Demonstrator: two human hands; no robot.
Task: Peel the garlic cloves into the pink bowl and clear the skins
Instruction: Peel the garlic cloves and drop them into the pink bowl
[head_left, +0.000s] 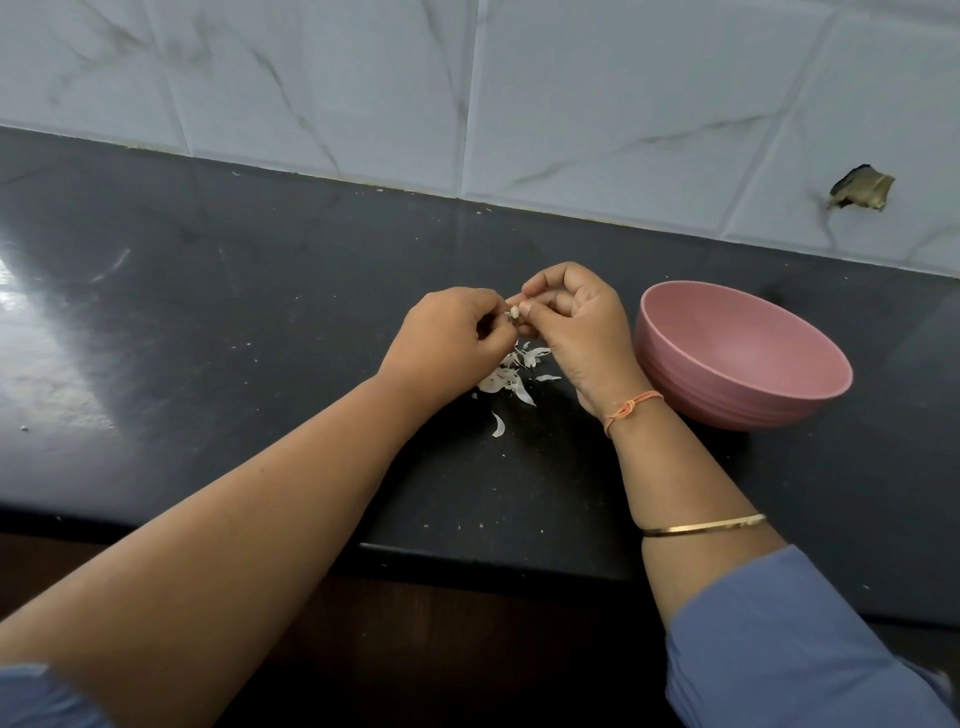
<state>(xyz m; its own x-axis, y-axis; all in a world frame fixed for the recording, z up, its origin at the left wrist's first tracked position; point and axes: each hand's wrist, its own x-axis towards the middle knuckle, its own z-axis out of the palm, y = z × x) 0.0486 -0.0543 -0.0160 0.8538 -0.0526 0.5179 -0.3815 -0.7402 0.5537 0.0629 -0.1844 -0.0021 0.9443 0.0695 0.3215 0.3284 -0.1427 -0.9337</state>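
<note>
1. Head view looks down at a dark counter (234, 322), with both hands meeting just above it near the middle.
2. The left hand (452, 338) has its fingers curled in and pinches a small clove (514, 312) at the fingertips. It looks like the steadying side, so the clove doesn't spin.
3. The right hand (576, 332) is curled too, thumb and forefinger closed tight on the other end of the same clove. My guess is that's the picking hand, working the skin off. Only a pale bit of clove shows between the fingers, so I can't say how much skin is left on it.
4. The skins (506, 379) lie in a loose pile on the counter right under the hands, with one curl a bit nearer the person. Makes sense: peel over one spot and the mess stays together for the sweep-up.
5. The bowl (701, 395) sits upright right beside the right wrist; touching or not, I can't tell. It's a handy spot, since a peeled clove only needs a short trip to the right. The part of the inside that shows has no cloves in it.
6. So I'd call it mid-peel and early on, with the skins not cleared yet.
7. One thing to watch: those skins look light and flaky, so a careless forearm could scatter them.
</note>
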